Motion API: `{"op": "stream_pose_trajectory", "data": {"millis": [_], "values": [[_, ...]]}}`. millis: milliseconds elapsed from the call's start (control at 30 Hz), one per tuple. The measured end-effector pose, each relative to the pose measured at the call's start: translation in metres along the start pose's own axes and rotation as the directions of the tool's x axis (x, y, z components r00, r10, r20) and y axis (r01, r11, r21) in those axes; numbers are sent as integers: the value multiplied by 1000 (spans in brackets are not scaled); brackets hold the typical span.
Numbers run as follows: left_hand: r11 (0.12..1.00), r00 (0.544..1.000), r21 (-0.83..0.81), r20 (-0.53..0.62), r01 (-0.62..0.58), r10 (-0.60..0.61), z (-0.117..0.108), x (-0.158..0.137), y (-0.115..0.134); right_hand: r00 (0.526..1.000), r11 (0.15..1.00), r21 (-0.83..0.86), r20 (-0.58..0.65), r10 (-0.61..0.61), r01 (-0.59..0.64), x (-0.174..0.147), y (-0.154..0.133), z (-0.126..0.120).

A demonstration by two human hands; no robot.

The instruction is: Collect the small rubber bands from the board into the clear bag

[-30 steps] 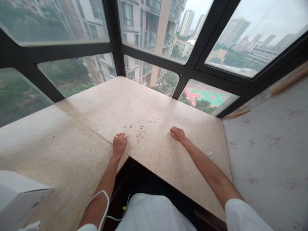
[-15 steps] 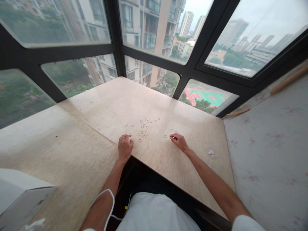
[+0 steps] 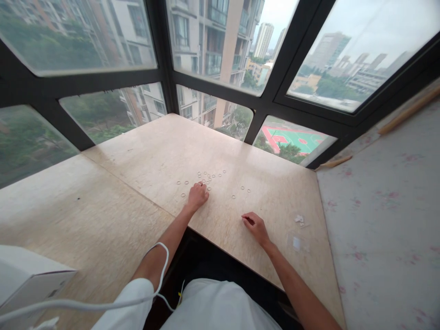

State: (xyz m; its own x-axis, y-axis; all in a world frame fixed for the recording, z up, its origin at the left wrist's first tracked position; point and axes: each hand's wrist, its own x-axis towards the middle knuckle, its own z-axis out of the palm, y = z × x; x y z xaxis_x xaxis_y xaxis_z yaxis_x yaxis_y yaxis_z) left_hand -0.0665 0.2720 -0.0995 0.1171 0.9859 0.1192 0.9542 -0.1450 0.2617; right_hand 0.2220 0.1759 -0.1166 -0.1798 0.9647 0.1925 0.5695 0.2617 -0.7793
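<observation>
Several thin, small rings lie loosely grouped on the pale marbled tabletop (image 3: 147, 156), one of them a ring (image 3: 213, 176) at the group's right. My left hand (image 3: 198, 195) is over the near side of this group, knuckles up and fingers curled down, and hides some rings. It wears a finger ring. Whatever its fingertips hold is hidden. My right hand (image 3: 254, 226) is low over the table to the right, thumb and fingers pinched together; anything between them is too small to make out. A separate ring (image 3: 233, 197) lies beyond it, with two others farther right.
Small white bits (image 3: 300, 220) and a clear plastic bag (image 3: 296, 244) lie at the right. A white box (image 3: 32, 275) stands at the lower left. A white cable (image 3: 85, 303) crosses my left arm. Windows border the table's far side; a flowered wall (image 3: 374, 224) bounds the right.
My left hand has moved right and forward onto the ring group. My right hand has drawn back toward me, away from the separate rings. The clear bag now shows at the right.
</observation>
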Motion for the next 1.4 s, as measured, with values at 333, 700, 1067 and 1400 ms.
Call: {"op": "stream_pose_trajectory", "data": {"millis": [333,700,1067,1400], "values": [[984,981,-5,-84,177,-177,-3,25,-36,990,996,-77,-133,-50,40,-11,-2,14],[996,988,-38,129,-85,90,-15,67,-53,988,995,-92,-142,-54,42,-10,-2,15],[960,917,-107,288,-257,277,-27,7,-31,991,994,-104,-124,-49,36,-10,-4,15],[993,982,-12,148,-121,121,-37,5,-71,988,994,-100,-141,-64,50,-11,-2,15]]}}
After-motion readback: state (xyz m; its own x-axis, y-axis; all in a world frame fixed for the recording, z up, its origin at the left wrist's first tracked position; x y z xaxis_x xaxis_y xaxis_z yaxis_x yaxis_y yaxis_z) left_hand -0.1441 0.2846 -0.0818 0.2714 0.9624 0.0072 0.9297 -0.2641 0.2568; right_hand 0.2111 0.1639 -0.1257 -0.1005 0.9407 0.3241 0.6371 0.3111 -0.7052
